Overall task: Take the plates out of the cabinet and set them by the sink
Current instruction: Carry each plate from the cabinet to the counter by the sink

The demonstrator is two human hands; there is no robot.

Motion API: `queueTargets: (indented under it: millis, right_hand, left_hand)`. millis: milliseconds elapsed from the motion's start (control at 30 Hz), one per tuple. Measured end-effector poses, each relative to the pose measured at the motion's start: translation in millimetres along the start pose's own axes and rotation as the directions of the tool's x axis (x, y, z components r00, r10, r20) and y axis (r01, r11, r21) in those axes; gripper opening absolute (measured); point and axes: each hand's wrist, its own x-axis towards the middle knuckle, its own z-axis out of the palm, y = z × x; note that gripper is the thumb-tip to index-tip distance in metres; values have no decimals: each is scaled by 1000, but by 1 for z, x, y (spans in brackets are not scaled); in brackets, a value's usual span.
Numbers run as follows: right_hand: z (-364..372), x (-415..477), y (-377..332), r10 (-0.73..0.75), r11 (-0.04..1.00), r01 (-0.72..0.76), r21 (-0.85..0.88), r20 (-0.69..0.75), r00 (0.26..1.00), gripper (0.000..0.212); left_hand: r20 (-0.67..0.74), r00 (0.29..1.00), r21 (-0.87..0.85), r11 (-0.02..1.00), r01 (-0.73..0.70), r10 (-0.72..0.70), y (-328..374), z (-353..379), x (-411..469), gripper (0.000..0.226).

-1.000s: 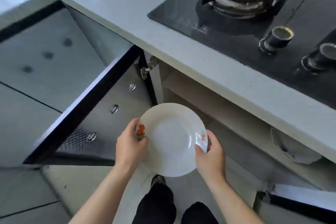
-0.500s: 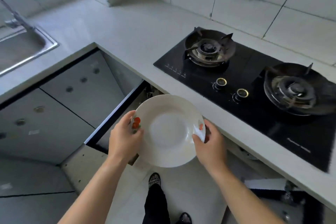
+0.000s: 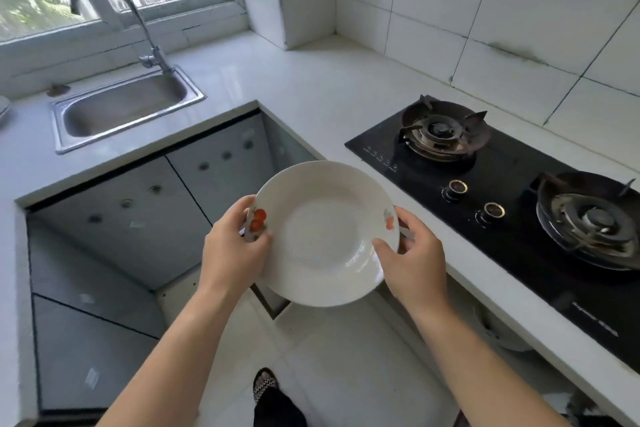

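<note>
Left hand, right hand grip plate, covering its rim.

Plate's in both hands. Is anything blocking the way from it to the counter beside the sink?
Nothing visible does. The plate, gripped by the left hand and right hand, has open air to the counter right of the sink; the faucet stands behind the basin, off that path.

Fingertips of the left hand and the right hand were tucked out of sight under the plate. Near right, a pale rounded thing sat mostly hidden beneath the tabletop. Far left, a pale object was cut off by the edge. The brown scrap beside the sink was too small to tell.
</note>
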Motion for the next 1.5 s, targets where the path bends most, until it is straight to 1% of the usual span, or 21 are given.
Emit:
queueTargets:
  millis: [100, 267, 433, 533, 667, 833, 1000, 1233, 1400, 1500]
  right_hand:
    - [27, -4, -13, -23, 1000, 24, -16, 60, 998, 46]
    - [99, -14, -34, 6, 1000, -1, -26, 207, 978, 58]
    - [194, -22, -56, -13, 997, 33, -66, 291, 957, 57]
    - [255, -29, -75, -39, 995, 67, -68, 357, 933, 55]
    - [330, -40, -96, -76, 993, 110, -49, 446, 892, 51]
    - [394, -49, -113, -83, 985, 148, -93, 493, 866, 54]
    - [432, -43, -123, -59, 983, 141, -122, 513, 856, 57]
    - [475, -13, -143, -53, 975, 162, -150, 551, 833, 56]
    - [509, 23, -157, -70, 965, 203, -163, 588, 806, 56]
    - [523, 55, -168, -78, 969, 199, -149, 578, 813, 56]
  left_hand:
    - [-67, 997, 0, 999, 43, -43, -17, -30, -4, 43]
    - [-154, 980, 29, 991, 132, -126, -59, -92, 1, 53]
    - [-219, 952, -39, 977, 211, -215, -111, -163, 15, 52]
    - [-294, 923, -53, 968, 246, -250, -143, -211, 26, 45]
    - [-387, 864, -61, 944, 323, -321, -183, -264, 36, 54]
    - [-418, 837, -82, 932, 352, -353, -213, -312, 52, 49]
    - [-427, 828, -111, 929, 352, -364, -229, -337, 73, 44]
    - [-441, 804, -154, 916, 370, -399, -248, -352, 115, 47]
    - [-468, 788, -165, 915, 368, -401, -253, -359, 162, 47]
    - [-470, 796, -165, 924, 345, -381, -247, -359, 200, 45]
